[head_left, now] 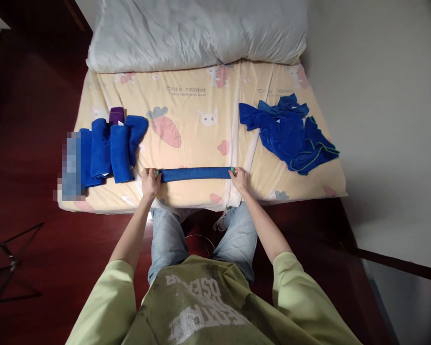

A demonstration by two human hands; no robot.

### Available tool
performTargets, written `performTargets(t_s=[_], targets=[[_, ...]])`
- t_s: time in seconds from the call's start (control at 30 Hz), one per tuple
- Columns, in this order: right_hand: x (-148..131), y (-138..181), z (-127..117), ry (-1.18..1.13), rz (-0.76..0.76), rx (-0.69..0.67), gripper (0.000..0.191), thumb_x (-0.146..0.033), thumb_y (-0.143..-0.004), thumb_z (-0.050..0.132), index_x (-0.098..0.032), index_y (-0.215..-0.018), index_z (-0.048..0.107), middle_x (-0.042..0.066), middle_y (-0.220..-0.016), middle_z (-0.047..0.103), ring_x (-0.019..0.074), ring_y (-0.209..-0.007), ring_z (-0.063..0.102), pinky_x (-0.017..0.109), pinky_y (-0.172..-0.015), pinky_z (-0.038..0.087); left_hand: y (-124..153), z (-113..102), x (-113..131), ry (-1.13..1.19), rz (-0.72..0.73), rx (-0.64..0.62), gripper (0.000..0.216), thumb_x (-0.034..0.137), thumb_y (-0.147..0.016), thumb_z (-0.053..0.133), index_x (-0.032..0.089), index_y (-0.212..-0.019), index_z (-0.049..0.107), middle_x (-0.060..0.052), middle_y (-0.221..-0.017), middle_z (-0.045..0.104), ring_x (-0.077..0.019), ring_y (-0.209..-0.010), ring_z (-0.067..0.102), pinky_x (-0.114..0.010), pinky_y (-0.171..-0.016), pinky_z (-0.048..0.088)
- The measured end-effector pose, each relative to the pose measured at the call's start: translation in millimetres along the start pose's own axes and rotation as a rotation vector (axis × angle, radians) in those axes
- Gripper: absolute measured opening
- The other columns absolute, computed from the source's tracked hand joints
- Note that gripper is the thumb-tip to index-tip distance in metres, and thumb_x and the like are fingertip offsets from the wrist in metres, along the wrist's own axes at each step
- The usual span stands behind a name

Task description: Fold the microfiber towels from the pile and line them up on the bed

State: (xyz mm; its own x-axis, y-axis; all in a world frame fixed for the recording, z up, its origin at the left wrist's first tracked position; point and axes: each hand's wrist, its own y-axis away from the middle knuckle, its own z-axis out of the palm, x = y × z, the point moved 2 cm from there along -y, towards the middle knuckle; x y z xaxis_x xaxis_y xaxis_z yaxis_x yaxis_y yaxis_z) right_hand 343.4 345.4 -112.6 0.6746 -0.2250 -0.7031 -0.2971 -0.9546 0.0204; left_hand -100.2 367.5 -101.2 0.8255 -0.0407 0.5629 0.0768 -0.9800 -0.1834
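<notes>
A blue towel (pixel 196 174), folded into a long narrow strip, lies across the front of the bed. My left hand (pixel 151 183) grips its left end, and my right hand (pixel 239 179) pinches the right end; a bit of green edging shows at both ends. To the left sit several folded blue towels (pixel 101 148) in a cluster, with a purple one (pixel 117 115) at their back. On the right is a loose, crumpled heap of blue towels (pixel 282 136), with green trim along part of it.
The bed (pixel 201 139) has a yellow sheet with rabbit and carrot prints. A grey-white quilt (pixel 201 33) is bunched at its far side. A wall (pixel 388 120) stands to the right. Thin black stand legs (pixel 12 263) are on the dark red floor at left.
</notes>
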Motion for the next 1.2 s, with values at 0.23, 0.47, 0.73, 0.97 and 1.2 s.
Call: performTargets(t_s=[0.23,0.47,0.73,0.97,1.2], targets=[[-8,19,-12,-0.081,0.018,0.291,0.032,-0.046,-0.086,0.070,-0.020,-0.103,0.065,0.017,-0.116,0.066,0.0305,-0.108,0.063,0.046,-0.104,0.049,12,-12,13,-0.087,0.353,-0.242,0.023,0.026,-0.097,0.048,0.022,-0.106,0.069,-0.015,-0.113,0.065,-0.0333,-0.111,0.057,-0.051,-0.099,0.047],[-19,63,14,-0.710,0.591,-0.098,0.044,-0.063,-0.083,0.073,-0.021,-0.078,0.062,0.007,-0.073,0.070,0.0189,-0.063,0.069,0.027,-0.054,0.055,28,3,23,-0.133,0.347,-0.249,0.036,0.024,-0.093,0.053,0.017,-0.126,0.065,-0.021,-0.120,0.064,-0.0409,-0.122,0.056,-0.054,-0.103,0.044],[-54,33,30,-0.884,0.733,0.009,0.034,-0.045,-0.086,0.080,-0.022,-0.074,0.059,0.005,-0.066,0.071,0.0183,-0.062,0.074,0.026,-0.055,0.063,21,23,33,-0.143,0.230,-0.209,0.046,0.009,-0.090,0.042,0.010,-0.132,0.061,-0.027,-0.120,0.063,-0.0446,-0.122,0.054,-0.058,-0.102,0.042],[-108,-1,22,-0.744,0.479,0.245,0.035,-0.039,-0.082,0.082,-0.022,-0.071,0.054,-0.003,-0.055,0.062,0.0130,-0.046,0.063,0.020,-0.041,0.050,17,24,29,-0.136,0.174,-0.150,0.041,0.006,-0.087,0.044,0.011,-0.122,0.063,-0.026,-0.115,0.062,-0.0430,-0.115,0.056,-0.057,-0.096,0.046],[-284,-30,-4,-0.623,-0.412,0.126,0.041,-0.059,-0.089,0.069,-0.019,-0.087,0.061,0.001,-0.080,0.068,0.0152,-0.078,0.071,0.022,-0.066,0.056,18,5,19,0.105,-0.107,0.160,0.025,0.020,-0.082,0.060,0.018,-0.107,0.058,-0.018,-0.107,0.061,-0.0378,-0.103,0.060,-0.051,-0.087,0.050]])
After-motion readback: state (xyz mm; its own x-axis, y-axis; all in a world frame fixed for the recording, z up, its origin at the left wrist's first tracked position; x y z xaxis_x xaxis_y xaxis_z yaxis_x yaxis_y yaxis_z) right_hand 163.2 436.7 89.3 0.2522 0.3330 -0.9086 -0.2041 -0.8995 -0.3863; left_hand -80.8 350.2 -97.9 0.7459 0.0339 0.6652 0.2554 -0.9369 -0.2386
